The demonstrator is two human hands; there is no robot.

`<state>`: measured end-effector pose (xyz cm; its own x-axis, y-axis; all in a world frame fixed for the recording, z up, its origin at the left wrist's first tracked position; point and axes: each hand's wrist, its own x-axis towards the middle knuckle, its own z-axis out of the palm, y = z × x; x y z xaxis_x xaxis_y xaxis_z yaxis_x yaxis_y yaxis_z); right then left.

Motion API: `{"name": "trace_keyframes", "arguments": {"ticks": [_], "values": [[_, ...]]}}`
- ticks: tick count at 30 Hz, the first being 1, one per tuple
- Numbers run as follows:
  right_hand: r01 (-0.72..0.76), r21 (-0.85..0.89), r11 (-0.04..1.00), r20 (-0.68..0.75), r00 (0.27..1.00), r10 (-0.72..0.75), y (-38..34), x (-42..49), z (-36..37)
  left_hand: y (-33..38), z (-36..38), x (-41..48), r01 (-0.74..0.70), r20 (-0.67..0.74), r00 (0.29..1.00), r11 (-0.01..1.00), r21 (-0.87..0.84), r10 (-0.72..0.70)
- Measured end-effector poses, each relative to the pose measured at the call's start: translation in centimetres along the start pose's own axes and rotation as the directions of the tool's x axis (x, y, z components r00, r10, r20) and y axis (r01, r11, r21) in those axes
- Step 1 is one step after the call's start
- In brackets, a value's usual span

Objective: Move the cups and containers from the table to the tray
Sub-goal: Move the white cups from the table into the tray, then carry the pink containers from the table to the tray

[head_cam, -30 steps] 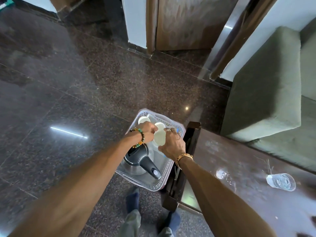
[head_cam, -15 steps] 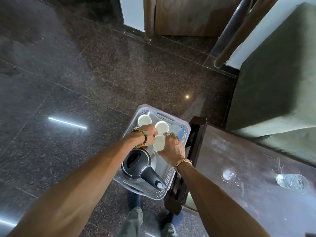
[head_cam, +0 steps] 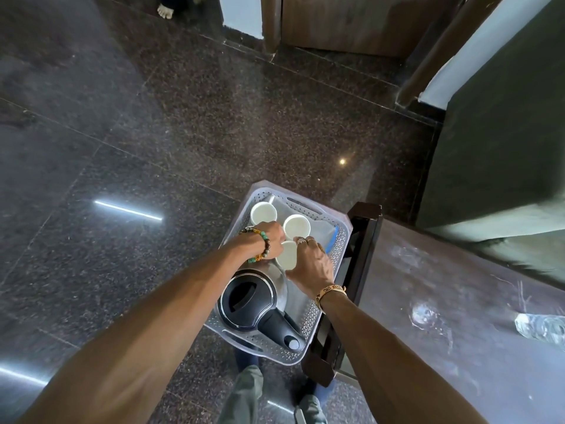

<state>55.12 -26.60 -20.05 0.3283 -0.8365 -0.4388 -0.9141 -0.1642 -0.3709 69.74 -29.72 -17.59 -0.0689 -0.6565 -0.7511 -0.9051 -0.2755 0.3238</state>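
1. Since a second ago the held cup (head_cam: pixel 289 255) has drawn back toward us from the cup beyond it, so the two rims now show apart. Over the last half second it has barely shifted, and both our hands have stayed at it.
2. Our right hand (head_cam: pixel 312 264) grasps the held cup. The ringed fingers (head_cam: pixel 302 241) bend over its far right side, and the thumb lies along its near edge.
3. Our left hand (head_cam: pixel 270 240) is curled knuckles-up against the cup's left side. Its fingertips are hidden, so we cannot tell whether it grips this cup, something beneath it, or nothing.
4. The held cup is inside the tray (head_cam: pixel 344 240), between our two hands. We cannot tell whether it rests on the tray's floor.
5. Just beyond the right fingertips a second cup (head_cam: pixel 296 226) stands upright with its mouth open. Just beyond the left knuckles a third cup (head_cam: pixel 263 211) also stands upright, in the tray's far left corner.
6. On our side of the right thumb, the kettle (head_cam: pixel 250 301) fills the near half of the tray. Its black handle points toward us and to the right.
7. Well to the right of the right wrist, past the tray, is the table (head_cam: pixel 458 286). A clear glass (head_cam: pixel 541 327) lies on its side there.
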Motion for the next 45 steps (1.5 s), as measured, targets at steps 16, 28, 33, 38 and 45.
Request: {"name": "trace_keyframes", "arguments": {"ticks": [16, 28, 33, 38, 45], "values": [[0.010, -0.043, 0.999, 0.121, 0.993, -0.005, -0.1, 0.1, -1.8, 0.7, -0.4, -1.3, 0.023, -0.043, 0.999, 0.999, -0.028, -0.024], [0.086, -0.039, 0.996, -0.144, 0.985, -0.091, 0.8, -9.0, -16.7, 9.1, -5.2, -13.2, -0.113, -0.416, 0.909, 0.970, -0.217, 0.013], [0.112, -0.092, 0.989, -0.271, 0.953, -0.133, 3.0, -14.4, -22.0, 14.9, -4.4, -18.3, -0.213, -0.523, 0.849, 0.954, -0.210, 0.074], [0.094, -0.151, 0.984, -0.362, 0.921, -0.143, 6.4, -19.9, -26.2, 19.4, -3.7, -22.1, -0.270, -0.624, 0.760, 0.962, -0.045, 0.185], [-0.033, -0.159, 0.987, -0.558, 0.828, -0.062, 9.7, -27.8, -33.6, 26.8, -7.5, -27.4, -0.366, -0.781, 0.481, 0.901, 0.234, 0.398]]}}
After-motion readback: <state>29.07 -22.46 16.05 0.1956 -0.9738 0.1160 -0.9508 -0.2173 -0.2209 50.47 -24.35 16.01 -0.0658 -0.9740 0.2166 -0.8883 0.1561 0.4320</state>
